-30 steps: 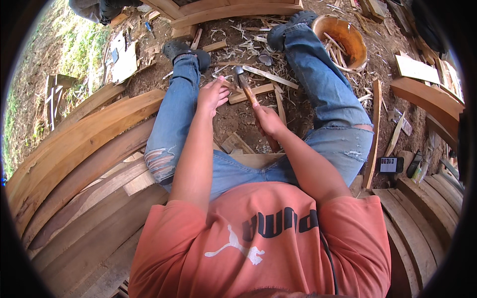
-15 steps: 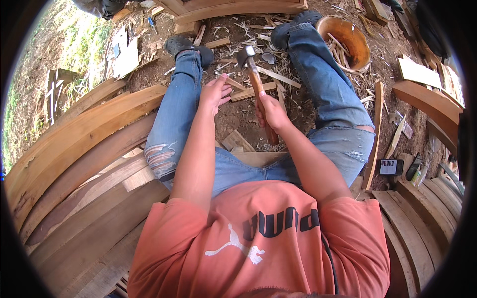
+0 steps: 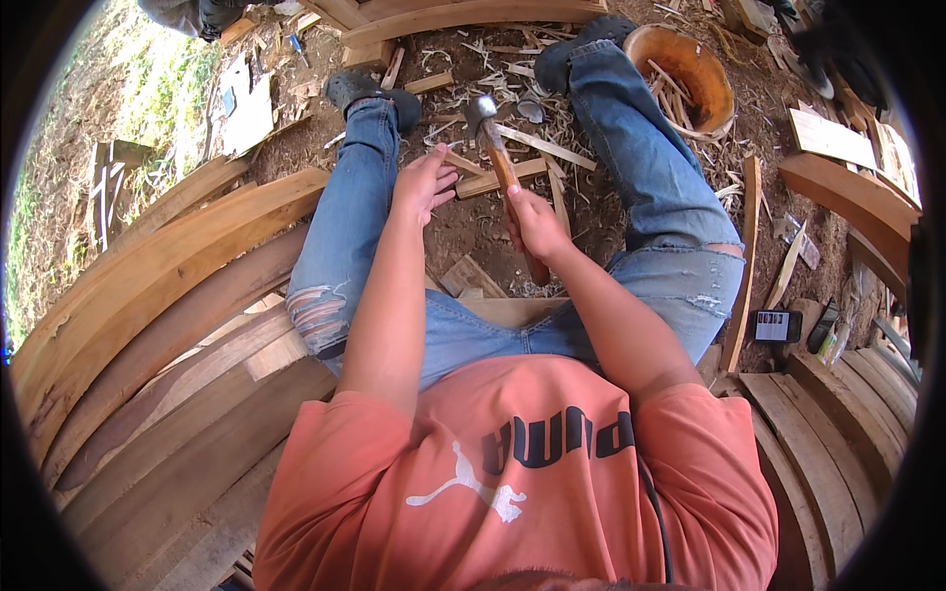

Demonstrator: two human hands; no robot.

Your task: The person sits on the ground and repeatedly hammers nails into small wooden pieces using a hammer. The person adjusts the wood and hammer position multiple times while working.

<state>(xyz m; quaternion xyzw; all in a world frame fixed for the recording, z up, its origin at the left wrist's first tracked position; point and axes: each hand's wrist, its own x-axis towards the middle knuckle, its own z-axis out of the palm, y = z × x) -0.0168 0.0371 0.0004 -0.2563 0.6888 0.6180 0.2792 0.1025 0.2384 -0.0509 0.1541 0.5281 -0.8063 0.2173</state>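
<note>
Partly, the right hand [image 3: 535, 221] hides the hammer [image 3: 502, 164].

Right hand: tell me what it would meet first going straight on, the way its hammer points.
Leading with the hammer, the right hand would probably meet the wooden frame first, passing over scattered wood shavings; depth is unclear, so it might brush the shavings instead.

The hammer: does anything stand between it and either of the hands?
In this view, a thin wood strip shows between the left hand and the hammer; whether it is held, I cannot tell. Nothing visible separates the right hand from the hammer, which it grips.
</note>
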